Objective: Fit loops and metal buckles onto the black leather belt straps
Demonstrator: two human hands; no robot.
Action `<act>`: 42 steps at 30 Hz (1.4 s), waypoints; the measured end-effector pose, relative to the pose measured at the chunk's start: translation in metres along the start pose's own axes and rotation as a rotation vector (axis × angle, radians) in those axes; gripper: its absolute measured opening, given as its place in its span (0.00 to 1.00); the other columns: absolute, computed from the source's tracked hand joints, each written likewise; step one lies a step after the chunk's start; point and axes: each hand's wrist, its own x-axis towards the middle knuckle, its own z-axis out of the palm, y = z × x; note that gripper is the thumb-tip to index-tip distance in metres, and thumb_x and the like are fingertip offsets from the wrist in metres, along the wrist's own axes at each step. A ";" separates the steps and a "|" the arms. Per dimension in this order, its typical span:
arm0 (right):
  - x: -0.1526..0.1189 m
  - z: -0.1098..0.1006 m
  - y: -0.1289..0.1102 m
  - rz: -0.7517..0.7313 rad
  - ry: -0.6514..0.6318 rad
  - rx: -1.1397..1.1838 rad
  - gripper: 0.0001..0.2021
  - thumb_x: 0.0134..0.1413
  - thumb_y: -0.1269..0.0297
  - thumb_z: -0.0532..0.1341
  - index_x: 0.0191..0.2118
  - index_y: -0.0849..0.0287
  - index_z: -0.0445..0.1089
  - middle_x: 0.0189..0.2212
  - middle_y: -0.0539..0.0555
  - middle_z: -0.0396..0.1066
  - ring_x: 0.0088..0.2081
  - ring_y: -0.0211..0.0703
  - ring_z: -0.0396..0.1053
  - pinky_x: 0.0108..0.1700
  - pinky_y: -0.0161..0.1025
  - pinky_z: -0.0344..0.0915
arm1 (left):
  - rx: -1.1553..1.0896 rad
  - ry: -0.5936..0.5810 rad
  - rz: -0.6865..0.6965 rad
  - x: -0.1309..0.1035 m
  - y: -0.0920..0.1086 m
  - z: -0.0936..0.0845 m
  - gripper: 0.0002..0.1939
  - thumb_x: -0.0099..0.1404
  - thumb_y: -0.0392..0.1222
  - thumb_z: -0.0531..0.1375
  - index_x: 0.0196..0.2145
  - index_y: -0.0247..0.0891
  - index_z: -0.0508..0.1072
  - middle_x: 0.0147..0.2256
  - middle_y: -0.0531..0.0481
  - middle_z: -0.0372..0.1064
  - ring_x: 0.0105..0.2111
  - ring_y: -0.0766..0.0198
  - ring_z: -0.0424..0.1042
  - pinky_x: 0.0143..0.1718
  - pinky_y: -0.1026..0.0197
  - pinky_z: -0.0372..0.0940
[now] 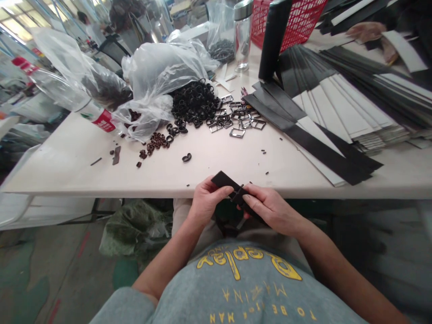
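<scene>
A black strap (222, 179) runs slantwise between my hands, just over the table's front edge. My left hand (208, 198) pinches it near its end, thumb on top. My right hand (266, 204) grips the same strap further along, its thumb and fingers close to a narrow dark crosspiece (238, 192) that spans the strap. Whether that crosspiece is a loop or a buckle part, I cannot tell. The strap's lower stretch drops below the right hand and is partly hidden. Beyond my hands lie a pair of black loops (186, 157).
On the table (216, 155) are a heap of black loops (195, 101), metal buckles (238, 132), small brown loops (157, 143) and fanned black-and-white strips (337, 103). Behind stand plastic bags (162, 63), a glass bottle (242, 40) and a red basket (303, 22). A plastic bottle (64, 90) leans left.
</scene>
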 end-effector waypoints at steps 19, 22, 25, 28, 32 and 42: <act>0.004 0.018 -0.007 -0.026 0.261 0.002 0.12 0.61 0.56 0.58 0.33 0.58 0.71 0.24 0.49 0.72 0.23 0.38 0.70 0.26 0.34 0.66 | -0.078 -0.097 -0.046 0.001 0.000 0.002 0.15 0.51 0.48 0.73 0.34 0.37 0.80 0.30 0.50 0.78 0.26 0.66 0.73 0.30 0.64 0.69; 0.004 0.016 -0.007 -0.045 0.256 -0.051 0.13 0.62 0.57 0.58 0.30 0.58 0.70 0.22 0.48 0.71 0.23 0.38 0.69 0.26 0.33 0.64 | -0.097 -0.054 -0.012 0.002 -0.004 0.001 0.14 0.53 0.45 0.72 0.36 0.38 0.79 0.33 0.50 0.79 0.29 0.66 0.74 0.33 0.64 0.69; 0.003 0.013 -0.006 -0.074 0.217 -0.094 0.12 0.63 0.58 0.57 0.30 0.58 0.69 0.22 0.49 0.72 0.24 0.38 0.69 0.27 0.34 0.64 | -0.103 -0.012 0.038 0.002 -0.006 0.005 0.13 0.54 0.43 0.71 0.38 0.39 0.78 0.35 0.52 0.78 0.32 0.67 0.74 0.36 0.64 0.69; 0.001 0.011 -0.005 -0.087 0.197 -0.107 0.12 0.63 0.59 0.57 0.30 0.58 0.69 0.22 0.49 0.72 0.24 0.39 0.70 0.27 0.34 0.64 | -0.037 0.049 0.124 0.001 -0.006 0.010 0.12 0.54 0.44 0.71 0.34 0.39 0.76 0.31 0.54 0.76 0.30 0.68 0.71 0.35 0.65 0.68; 0.002 0.015 -0.006 -0.090 0.267 -0.105 0.14 0.63 0.57 0.57 0.28 0.57 0.68 0.22 0.49 0.72 0.23 0.39 0.70 0.26 0.34 0.64 | 0.085 0.118 0.243 0.000 -0.010 0.013 0.10 0.56 0.44 0.69 0.30 0.38 0.73 0.26 0.56 0.71 0.26 0.69 0.67 0.30 0.66 0.65; -0.003 0.028 0.004 -0.027 0.393 -0.278 0.21 0.64 0.45 0.53 0.27 0.52 0.71 0.19 0.52 0.71 0.21 0.45 0.70 0.23 0.40 0.68 | 0.142 0.102 0.211 -0.006 -0.020 0.010 0.12 0.59 0.51 0.66 0.34 0.39 0.75 0.30 0.51 0.72 0.31 0.64 0.69 0.36 0.59 0.67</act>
